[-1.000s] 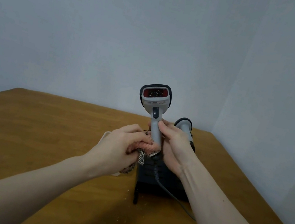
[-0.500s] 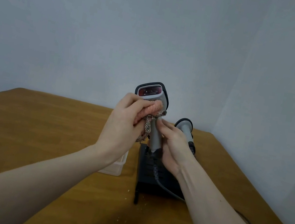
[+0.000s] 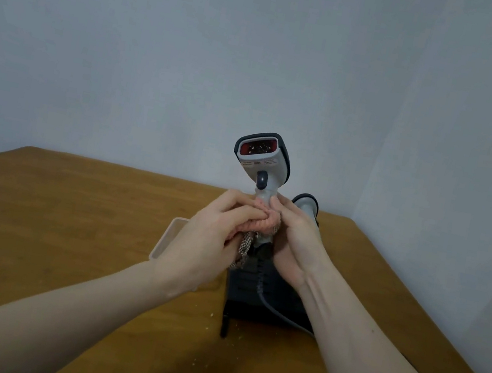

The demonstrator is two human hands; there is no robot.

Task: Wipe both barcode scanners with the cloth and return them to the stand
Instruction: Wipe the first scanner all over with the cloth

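Wooden worktop (image 3: 67,220), both forearms reaching in over it. Left hand (image 3: 212,239) bunches the pink cloth (image 3: 259,223) against the handle of the raised scanner (image 3: 262,163). Right hand (image 3: 293,244) curls round that handle from the other side, scanner upright, red window facing the camera. Black stand (image 3: 264,301) sits directly below, cable (image 3: 269,305) trailing over it. Second scanner (image 3: 307,205) just behind the right hand. Pale tray (image 3: 166,238) beside the stand.

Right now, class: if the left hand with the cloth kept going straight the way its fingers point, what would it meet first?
The left hand points right: first the scanner handle, which the cloth already touches, then probably the right hand.
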